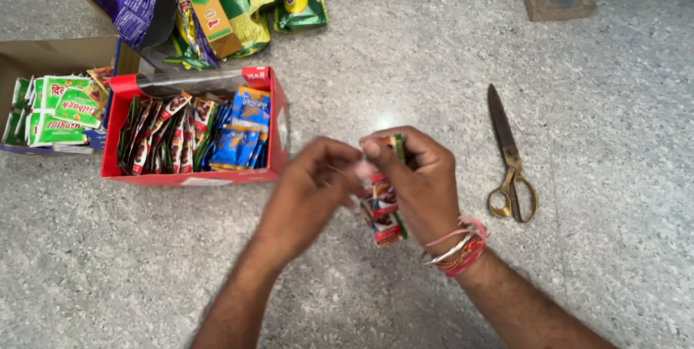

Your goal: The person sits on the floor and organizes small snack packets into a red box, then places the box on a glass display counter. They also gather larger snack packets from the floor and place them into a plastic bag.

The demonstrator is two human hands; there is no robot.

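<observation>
A hanging strip of small sachets in red, white and green is held above the speckled stone floor. My right hand, with red thread bands on the wrist, grips its top end between thumb and fingers. My left hand pinches the same strip from the left, its fingers closed and slightly blurred. The strip's lower sachets dangle below both hands.
A red cardboard box of upright sachets, red ones and blue ones, lies left of my hands. A brown box with green sachets sits at the far left. Larger packets are piled at the top. Scissors lie to the right.
</observation>
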